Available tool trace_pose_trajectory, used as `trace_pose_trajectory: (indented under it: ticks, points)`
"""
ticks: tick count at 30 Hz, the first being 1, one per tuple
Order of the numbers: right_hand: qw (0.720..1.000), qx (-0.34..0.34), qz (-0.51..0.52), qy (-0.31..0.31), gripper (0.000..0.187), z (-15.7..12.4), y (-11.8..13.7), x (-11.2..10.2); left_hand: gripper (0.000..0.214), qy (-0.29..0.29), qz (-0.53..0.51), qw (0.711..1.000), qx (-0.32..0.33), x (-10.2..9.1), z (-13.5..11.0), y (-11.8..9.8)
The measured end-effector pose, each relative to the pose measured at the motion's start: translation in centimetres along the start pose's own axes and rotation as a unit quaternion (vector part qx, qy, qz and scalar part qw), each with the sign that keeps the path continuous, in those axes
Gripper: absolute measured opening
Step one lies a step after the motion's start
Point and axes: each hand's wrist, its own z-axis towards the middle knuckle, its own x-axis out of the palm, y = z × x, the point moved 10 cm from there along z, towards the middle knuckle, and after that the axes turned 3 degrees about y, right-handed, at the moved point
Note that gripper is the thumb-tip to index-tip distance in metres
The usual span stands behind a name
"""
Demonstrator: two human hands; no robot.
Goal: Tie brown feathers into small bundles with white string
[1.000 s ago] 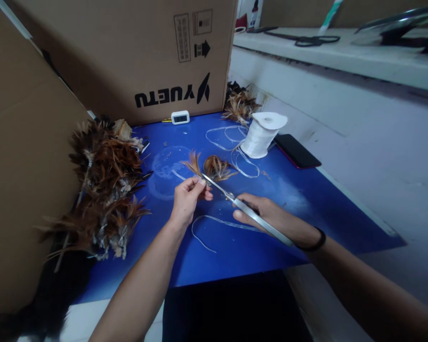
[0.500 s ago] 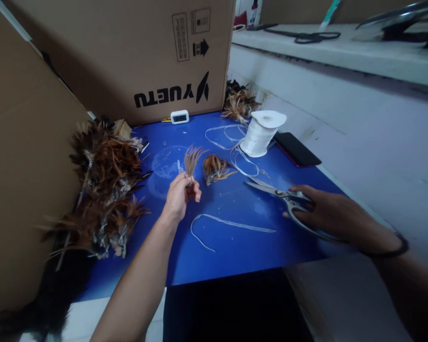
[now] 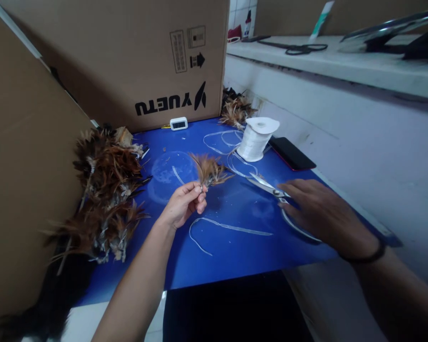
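Note:
My left hand (image 3: 187, 204) is closed in a pinch, thumb against fingers, on the quill ends of a small brown feather bunch (image 3: 203, 166). Behind and to its right is a second feather bunch (image 3: 219, 176); the two overlap, and I cannot make out where one ends. At the right, my right hand (image 3: 312, 211) is closed over the handles of the metal scissors (image 3: 267, 187), thumb and fingers on either side near the pivot. The blades point left and stand slightly apart. Nearer me lies a loose piece of thin white ribbon (image 3: 240, 230).
A white ribbon spool (image 3: 255, 140) with loose loops stands by a dark phone (image 3: 293, 153). Feather bundles (image 3: 105, 166) are heaped along the left. A small white digital clock (image 3: 179, 124) sits before the cardboard box (image 3: 110, 57). A ledge (image 3: 342, 57) runs along the right.
My left hand has moved slightly right, bringing its feathers against the bunch on the table. My right hand has shifted left along the scissors, closer to the pivot. The view has tilted slightly.

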Motion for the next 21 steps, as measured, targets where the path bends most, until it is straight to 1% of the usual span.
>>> trace_pose_trajectory:
  ticks: [2,3,5,6,9,10,12,14,16,19,21]
  points:
    - [0.994,-0.039,0.092,-0.032,0.032,2.0,3.1,-0.9,0.016,0.024,-0.005,1.0,-0.009,0.7,-0.1,0.2]
    - [0.987,-0.059,0.142,-0.043,0.032,3.3,4.6,-1.0,0.016,0.035,-0.005,0.999,-0.014,1.0,-0.2,0.3]
    - [0.968,-0.091,0.235,-0.014,0.032,6.0,7.6,0.2,0.018,0.055,-0.001,0.998,-0.027,1.7,-0.4,0.5]
    - [0.958,-0.108,0.265,0.0,0.03,7.2,9.0,0.9,0.018,0.065,0.002,0.997,-0.034,1.9,-0.5,0.6]
    - [0.945,-0.175,0.275,0.038,0.019,9.8,13.4,2.9,0.022,0.077,0.006,0.996,-0.037,2.2,-0.8,0.5]
    - [0.944,-0.182,0.272,0.045,0.018,10.2,14.4,3.5,0.023,0.073,0.005,0.997,-0.03,2.1,-0.8,0.2]
    - [0.952,-0.17,0.249,0.047,0.021,10.8,15.4,4.5,0.024,0.051,-0.001,0.999,-0.006,1.5,-0.7,-0.4]
    - [0.969,-0.149,0.192,0.035,0.022,11.1,15.8,5.3,0.024,0.018,-0.008,1.0,0.02,0.6,-0.5,-0.9]
    - [0.979,-0.146,0.141,0.024,0.024,11.1,16.2,5.8,0.022,-0.014,-0.012,0.999,0.036,-0.3,-0.3,-1.2]
    - [0.98,-0.158,0.123,0.018,0.028,11.0,16.8,6.1,0.022,-0.045,-0.015,0.998,0.05,-1.3,0.0,-1.4]
    - [0.981,-0.152,0.117,0.008,0.025,10.8,16.7,5.6,0.023,-0.063,-0.01,0.996,0.066,-1.9,0.1,-1.7]
